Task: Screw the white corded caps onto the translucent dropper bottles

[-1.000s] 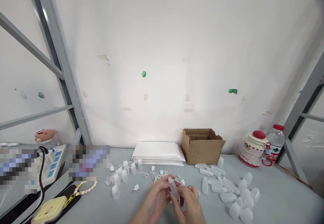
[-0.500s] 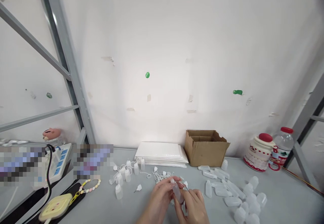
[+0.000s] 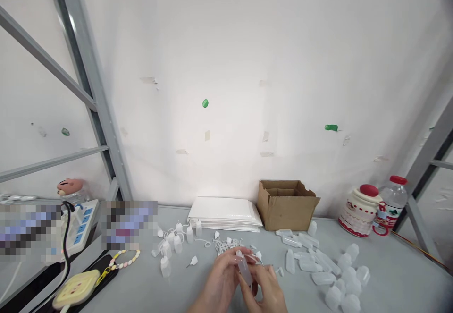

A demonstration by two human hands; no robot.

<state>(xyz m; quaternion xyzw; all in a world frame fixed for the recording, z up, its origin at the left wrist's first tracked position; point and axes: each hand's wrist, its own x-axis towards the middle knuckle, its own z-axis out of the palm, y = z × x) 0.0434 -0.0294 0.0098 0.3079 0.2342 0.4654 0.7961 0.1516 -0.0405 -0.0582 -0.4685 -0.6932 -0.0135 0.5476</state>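
Power strip: at far left a white power strip (image 3: 84, 232) with blue sockets; near it lie a beaded wrist strap (image 3: 125, 259) and a yellow charm (image 3: 76, 288).
Standing bottles: small translucent bottles with white tops (image 3: 165, 266) stand upright, loosely grouped; a needle-tipped cap (image 3: 193, 260) lies apart from them.
Corded caps: a tangle of white cords and caps (image 3: 223, 245) lies just beyond the hands, in front of a stack of white mailers (image 3: 223, 214).
Left hand: the left hand (image 3: 221, 274) is curled nearly closed around the upper body of the held squeeze bottle.
Held bottle: the held squeeze bottle (image 3: 244, 270) is between both hands, above the grey tabletop (image 3: 141, 289). Its long axis tilts, narrow neck up and slightly left, base toward the person. It looks light, soft-walled and rather slick, hard to break; best gripped around the mid-body, without squeezing.
Right hand: the right hand (image 3: 267, 285) has thumb and fingers drawn in at the bottle's lower end; whether it also pinches a cord, I cannot tell.
Loose bottles: right of the hands, translucent bottles (image 3: 309, 266) mostly lie flat, pointing various ways, in front of a cardboard box (image 3: 288, 213).
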